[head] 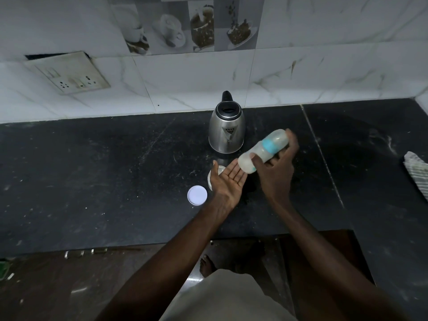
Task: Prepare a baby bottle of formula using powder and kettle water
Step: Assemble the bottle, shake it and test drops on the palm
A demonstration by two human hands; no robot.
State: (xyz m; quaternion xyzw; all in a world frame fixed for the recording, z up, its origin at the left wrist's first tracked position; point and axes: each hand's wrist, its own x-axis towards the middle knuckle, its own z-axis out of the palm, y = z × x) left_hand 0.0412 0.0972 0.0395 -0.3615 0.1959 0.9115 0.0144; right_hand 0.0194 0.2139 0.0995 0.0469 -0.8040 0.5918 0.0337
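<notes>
Head view: a black counter [92, 181] runs along a white tiled wall [324, 66]. Both hands are above its middle, in front of a steel kettle [227, 129] that stands close to the back edge with its spout facing the front edge.

The right hand [275, 169] grips the bottle [264, 150] round its body, thumb across the near side and fingers curled behind. The bottle is in the air and tilted. Its whitish lower end points down and left, while its teal ring and clear cap point up and right, just beside the kettle.

The left hand [228, 180] holds nothing. Its palm is up, its 4 fingers are straight and close together, and the thumb is spread away. The fingertips lie right at the bottle's lower end, though contact cannot be told.

Under the left hand, a white jar [214, 173] rests on the counter, mostly hidden. 1 round white lid [197, 195] lies flat just left of the left wrist, nearer the front edge than the jar.

A striped cloth [416, 174] lies on the counter's right part, well apart from the hands. A socket plate [69, 74] hangs tilted on the wall at the left.
</notes>
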